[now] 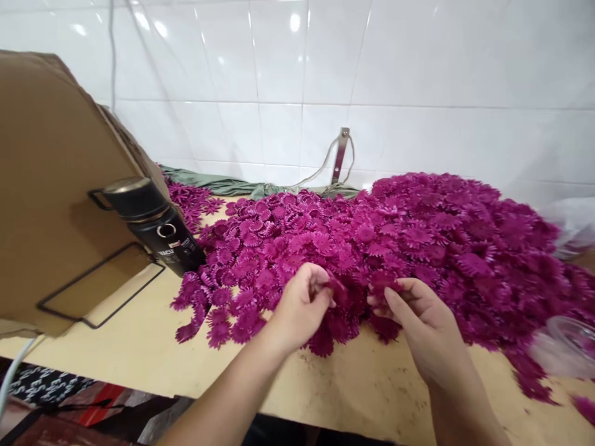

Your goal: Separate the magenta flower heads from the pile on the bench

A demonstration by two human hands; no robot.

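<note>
Pinching a thin flower piece [339, 288] between thumb and fingers, the left hand [301, 310] is just in front of the big magenta heap [325, 248]. The right hand [430, 325], a little apart from it, pinches a second flower piece [383, 285] in the same manner. So there are two hands, and each one holds one piece.

About the containers: one black bottle [155, 229] leans at the left side of the heap, with its lid on, so what is inside I cannot tell. One clear tub [574, 334] is at the right side, beside the heap; its content is not clear to me. The heap lies on the pale counter [353, 384] and has too many flower pieces for counting. Behind the bottle stands brown cardboard [56, 186], and one black wire frame [100, 291] is near its lower part. Along the white tiled wall [418, 56] lies green cloth [211, 181], and one metal bracket [340, 155] is upright there, with a thin cord [320, 171] around it.
</note>
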